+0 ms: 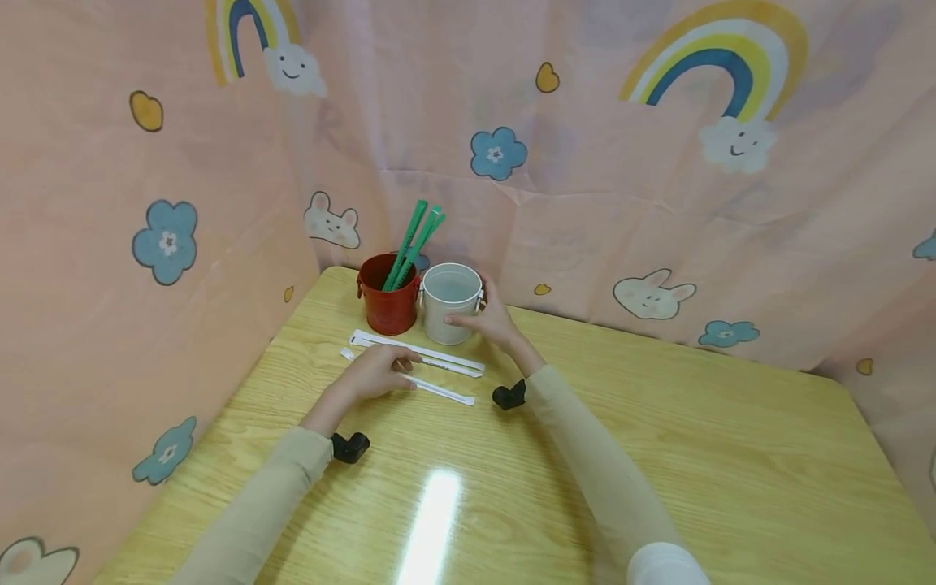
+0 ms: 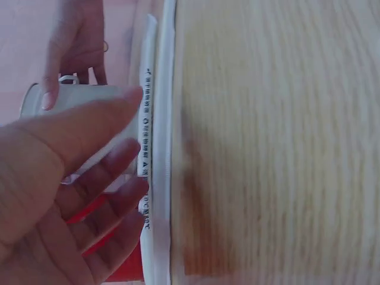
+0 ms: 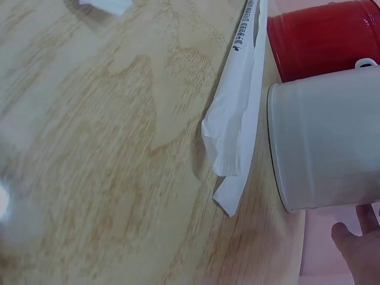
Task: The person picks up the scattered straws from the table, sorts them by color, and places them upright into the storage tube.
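Observation:
My right hand [image 1: 499, 323] is at the right side of the white bucket [image 1: 448, 315], thumb across its front and fingers by the handle at the rim. Three long white paper-wrapped straws lie in front of the buckets; the rearmost straw [image 1: 453, 359] and the front straw [image 1: 448, 393] stick out past my left hand [image 1: 374, 372]. In the left wrist view, the left thumb and fingers [image 2: 127, 155] are spread and slightly bent beside a printed wrapper [image 2: 146, 119]; whether they touch it I cannot tell. Two wrapper ends [image 3: 228, 145] lie near the white bucket in the right wrist view.
A red bucket [image 1: 390, 310] holding several green straws [image 1: 415, 244] stands left of the white bucket, near the table's back left corner. Behind the wooden table [image 1: 695, 422] hangs a pink patterned curtain [image 1: 570, 236]. Light reflects off the tabletop in front.

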### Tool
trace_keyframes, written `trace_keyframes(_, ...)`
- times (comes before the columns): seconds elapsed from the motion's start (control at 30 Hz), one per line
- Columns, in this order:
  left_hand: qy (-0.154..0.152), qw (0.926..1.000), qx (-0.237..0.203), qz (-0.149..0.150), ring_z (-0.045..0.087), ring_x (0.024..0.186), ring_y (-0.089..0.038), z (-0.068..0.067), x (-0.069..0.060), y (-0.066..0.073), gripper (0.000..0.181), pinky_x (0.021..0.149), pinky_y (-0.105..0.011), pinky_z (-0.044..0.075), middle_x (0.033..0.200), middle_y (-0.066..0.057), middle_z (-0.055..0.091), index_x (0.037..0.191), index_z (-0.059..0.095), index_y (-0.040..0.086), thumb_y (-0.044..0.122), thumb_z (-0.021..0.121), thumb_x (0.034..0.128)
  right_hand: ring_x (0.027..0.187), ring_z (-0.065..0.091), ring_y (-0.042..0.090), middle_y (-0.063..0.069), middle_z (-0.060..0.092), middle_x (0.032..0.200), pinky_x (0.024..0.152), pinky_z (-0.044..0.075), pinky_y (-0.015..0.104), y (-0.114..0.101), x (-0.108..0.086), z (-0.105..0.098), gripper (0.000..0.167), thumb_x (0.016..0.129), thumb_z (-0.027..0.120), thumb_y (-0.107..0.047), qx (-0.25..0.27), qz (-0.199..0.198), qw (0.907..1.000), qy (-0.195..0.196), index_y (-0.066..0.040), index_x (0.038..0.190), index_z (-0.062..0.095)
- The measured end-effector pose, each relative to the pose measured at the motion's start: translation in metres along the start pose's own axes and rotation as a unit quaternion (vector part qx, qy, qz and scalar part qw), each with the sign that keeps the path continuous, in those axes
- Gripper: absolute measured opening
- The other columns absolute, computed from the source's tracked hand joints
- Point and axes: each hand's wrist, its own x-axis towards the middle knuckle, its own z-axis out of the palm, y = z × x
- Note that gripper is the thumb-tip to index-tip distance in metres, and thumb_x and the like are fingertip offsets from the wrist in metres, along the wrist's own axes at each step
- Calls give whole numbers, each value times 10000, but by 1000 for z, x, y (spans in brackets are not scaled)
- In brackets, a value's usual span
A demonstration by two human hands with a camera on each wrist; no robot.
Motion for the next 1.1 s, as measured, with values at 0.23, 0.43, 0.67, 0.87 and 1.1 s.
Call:
trace_keyframes(0.23, 216, 9953, 875, -344, 653, 1013, -223, 5, 5, -4, 317, 900, -405, 508, 1048, -43, 730, 1079, 724, 105, 175, 793, 778, 1337, 380, 305, 136, 418, 1420, 1152, 267, 494, 6, 6, 4, 958, 711, 818, -29, -239, -76, 9996, 148, -99, 1475, 244)
trace_keyframes(0.43, 128, 9934, 1110, -239, 664, 929, -177, 2, 8, -5, 227, 827, -372, 514, 948, 12, 741, 997, 751, 140, 157, 791, 774, 1326, 397, 290, 143, 466, 1385, 1163, 260, 459, 6, 10, 7, 972, 684, 838, -48, -301, -166, 9991, 261, -80, 1467, 263)
trace_keyframes(0.67, -95, 9917, 1275, -131, 658, 953, -195, 1, 10, -4, 115, 831, -377, 519, 909, 34, 743, 919, 767, 160, 148, 763, 804, 1287, 438, 288, 144, 499, 1353, 1143, 294, 449, 6, 11, 8, 933, 682, 844, -35, -228, -194, 9990, 333, -84, 1444, 309)
trace_keyframes(0.87, -143, 9897, 1407, -225, 651, 942, -178, 2, 9, -3, 64, 806, -380, 517, 895, 59, 732, 871, 760, 194, 155, 745, 822, 1299, 435, 278, 139, 495, 1371, 1146, 296, 437, 6, 11, 8, 932, 690, 848, -63, -238, -92, 9991, 332, -102, 1453, 313)
trace_keyframes(1.1, 103, 9891, 1459, -186, 651, 889, -151, -2, 2, 1, 78, 750, -356, 513, 874, 51, 720, 866, 751, 224, 165, 751, 815, 1303, 422, 378, 249, 479, 1363, 1147, 282, 493, -17, -3, 8, 906, 700, 819, -8, -197, -258, 9992, 241, 14, 1443, 301)
